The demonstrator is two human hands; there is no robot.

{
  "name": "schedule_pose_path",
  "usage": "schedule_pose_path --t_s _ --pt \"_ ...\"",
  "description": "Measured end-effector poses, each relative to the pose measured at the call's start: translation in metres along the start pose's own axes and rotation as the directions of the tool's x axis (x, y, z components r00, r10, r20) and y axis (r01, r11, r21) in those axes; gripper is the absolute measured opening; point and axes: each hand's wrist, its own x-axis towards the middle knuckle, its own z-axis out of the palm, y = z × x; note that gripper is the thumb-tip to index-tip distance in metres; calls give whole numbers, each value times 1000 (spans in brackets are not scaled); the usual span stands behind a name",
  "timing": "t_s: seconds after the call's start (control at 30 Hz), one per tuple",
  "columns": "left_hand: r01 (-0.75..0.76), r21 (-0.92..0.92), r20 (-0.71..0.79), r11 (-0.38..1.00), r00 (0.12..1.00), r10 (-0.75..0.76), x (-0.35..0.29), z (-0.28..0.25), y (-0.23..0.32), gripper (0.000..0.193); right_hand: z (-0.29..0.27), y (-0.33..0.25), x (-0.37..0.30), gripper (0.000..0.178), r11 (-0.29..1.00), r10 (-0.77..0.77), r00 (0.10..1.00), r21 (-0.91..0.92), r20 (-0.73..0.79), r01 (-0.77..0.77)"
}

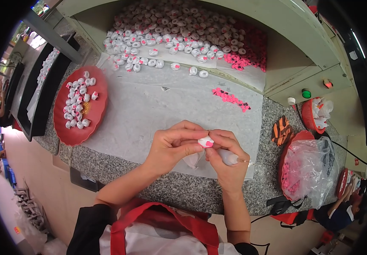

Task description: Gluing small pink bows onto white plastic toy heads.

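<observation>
Over the near part of a white paper sheet (136,106), my left hand (170,146) pinches a small white rounded piece with a pink patch (205,142) between thumb and fingers. The fingertips of my right hand (228,163) close on the other side of the same piece. Tucked in the right palm is a translucent squeeze bottle (229,158), its thin metal needle tip pointing right. Something pale and crumpled (193,160) lies under the hands, partly hidden. Farther off on the sheet, several flat pink pieces (231,100) form a loose strip.
A red scalloped plate (60,121) of white pieces stands left. Heaped white pieces (170,25) and pink pieces (245,61) fill the shelf behind. At right are an orange-black cloth (282,131), a red basket (307,117) and a plastic bag (315,165) over a red tray. Another person (341,212) sits far right.
</observation>
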Motion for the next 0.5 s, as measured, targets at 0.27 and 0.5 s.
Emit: schedule_pose_path --t_s 0.27,0.5 --pt "319 -415 14 852 938 -345 4 -8 -8 26 -6 2 8 23 980 191 981 69 -21 -189" --pt "267 -523 -91 809 927 -365 16 -36 4 28 5 15 0 19 812 66 981 -581 180 52"
